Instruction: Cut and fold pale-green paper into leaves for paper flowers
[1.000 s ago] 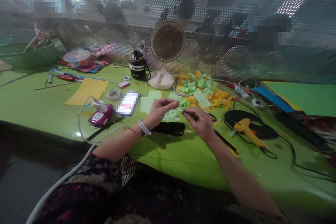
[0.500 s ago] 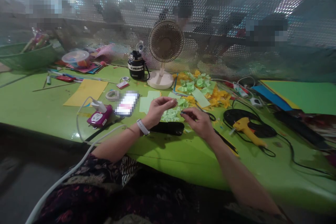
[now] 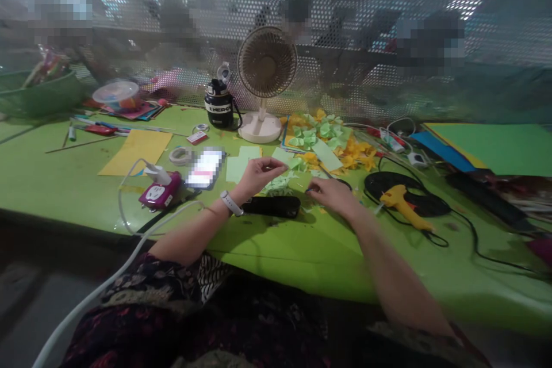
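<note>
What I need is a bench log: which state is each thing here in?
left hand, raised, fingertips pinched together.
right hand, held low, fingers curled.
fan, upright; spinning unclear.
black bottle, upright, lid flipped open.
glue gun, lying on its side, corded.
pink socket block, white plug inserted.
black case, flat, closed.
tape roll, lying flat.

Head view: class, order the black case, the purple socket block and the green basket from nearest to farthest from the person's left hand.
1. Black case, just below the left hand.
2. Purple socket block, to its left.
3. Green basket, far left, at the back.
</note>
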Demonstrator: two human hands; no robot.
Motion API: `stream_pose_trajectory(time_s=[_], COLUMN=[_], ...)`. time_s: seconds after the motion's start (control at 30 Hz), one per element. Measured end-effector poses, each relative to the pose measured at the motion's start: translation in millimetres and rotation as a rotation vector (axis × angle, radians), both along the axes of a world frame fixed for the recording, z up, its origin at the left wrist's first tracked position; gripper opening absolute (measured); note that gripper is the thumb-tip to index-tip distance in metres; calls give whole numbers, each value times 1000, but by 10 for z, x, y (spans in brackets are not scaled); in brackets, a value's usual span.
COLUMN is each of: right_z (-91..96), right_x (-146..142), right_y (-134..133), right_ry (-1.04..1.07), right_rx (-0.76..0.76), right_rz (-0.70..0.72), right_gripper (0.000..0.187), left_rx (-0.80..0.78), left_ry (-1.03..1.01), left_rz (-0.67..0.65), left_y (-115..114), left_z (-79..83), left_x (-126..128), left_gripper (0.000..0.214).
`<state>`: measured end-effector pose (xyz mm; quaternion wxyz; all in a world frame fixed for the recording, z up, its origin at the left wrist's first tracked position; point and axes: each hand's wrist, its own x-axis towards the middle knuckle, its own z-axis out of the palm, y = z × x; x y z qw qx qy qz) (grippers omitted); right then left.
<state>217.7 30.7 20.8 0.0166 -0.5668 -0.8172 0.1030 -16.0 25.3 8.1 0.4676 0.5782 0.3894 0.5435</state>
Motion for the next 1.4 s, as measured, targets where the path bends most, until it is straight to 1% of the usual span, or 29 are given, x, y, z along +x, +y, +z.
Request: stream_pose_trajectory(time_s=[0.1, 0.17, 0.2, 0.27, 0.33, 0.4, 0.47, 0.67, 0.87, 1.07, 1.17, 1.27, 1.4], right_z=[-3, 6, 9, 9, -5, -31, -60, -99, -84, -84, -142, -246, -375], right_x=[-33, -52, -65, -100, -147, -193, -225, -238, -228, -213, -187, -139, -82], right_y=[-19, -41, -56, -92, -133, -167, -187, -177, -168, -146, -69, 65, 233], right_ry=[-40, 18, 89, 291, 466, 516, 497, 438, 423, 428, 420, 389, 233], right_rx=[17, 108, 176, 327, 453, 520, 549, 602, 618, 584, 568, 520, 429], right_rz=[-12, -6, 6, 76, 191, 291, 340, 393, 389, 371, 347, 282, 189], right_gripper=[15, 16, 17, 18, 21, 23, 25, 28, 28, 30, 30, 29, 24], left_rx=[119, 218, 265, 341, 380, 391, 394, 383, 395, 303, 241, 185, 105], left_ry=[95, 162, 196, 252, 280, 290, 299, 319, 358, 360, 321, 320, 369], left_rz=[-11, -13, -11, -22, -37, -46, -41, -60, -61, -61, -65, 15, 44], left_y=[-44, -76, -91, -113, -126, -133, -136, -133, -149, -174, -116, -22, 75], left_z=[20, 40, 49, 58, 56, 47, 38, 31, 43, 93, 66, 33, 20], left_x=[14, 22, 25, 31, 36, 39, 43, 57, 44, 16, -11, -57, -120], left_gripper=[28, 24, 22, 19, 17, 16, 16, 16, 19, 21, 24, 25, 24])
